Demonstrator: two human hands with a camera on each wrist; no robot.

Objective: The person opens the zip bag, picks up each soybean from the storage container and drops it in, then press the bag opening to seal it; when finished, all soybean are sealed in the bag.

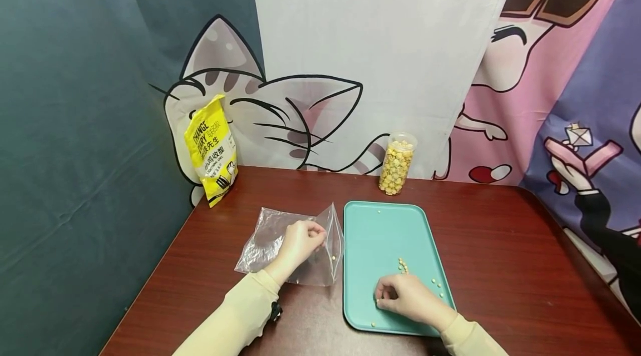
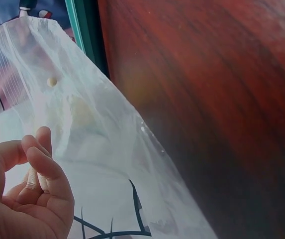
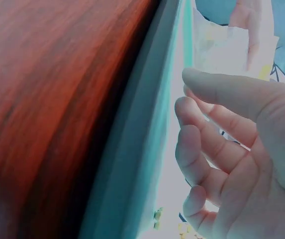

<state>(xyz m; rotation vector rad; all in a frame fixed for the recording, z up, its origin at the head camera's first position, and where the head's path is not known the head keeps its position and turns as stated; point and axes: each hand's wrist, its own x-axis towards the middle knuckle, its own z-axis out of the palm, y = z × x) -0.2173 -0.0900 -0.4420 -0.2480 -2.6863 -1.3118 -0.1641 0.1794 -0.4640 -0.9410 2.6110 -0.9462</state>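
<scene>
Clear plastic makes up the zip bag (image 1: pixel 312 267) at our left hand (image 1: pixel 300 239); thumb and fingertips meet at the film and appear to pinch its upper lip, the mouth gaping toward our right hand (image 1: pixel 407 296). We judge the film light, limp and slippery, apt to fold shut if let go, so the firmer strip beside the zip looks the best hold. One small round piece (image 2: pixel 51 81) shows at the mouth, beyond our left fingertips. Our right hand sits low over the near part of the teal tray (image 1: pixel 365 256), fingers curled, thumb and forefinger nearly together; whether they grip a piece, we cannot tell. Loose pieces (image 1: pixel 403 265) lie on the tray just beyond that hand and to its right. They should be hard, light and quick to roll, best taken across the middle with two fingertips and only gentle pressure.
</scene>
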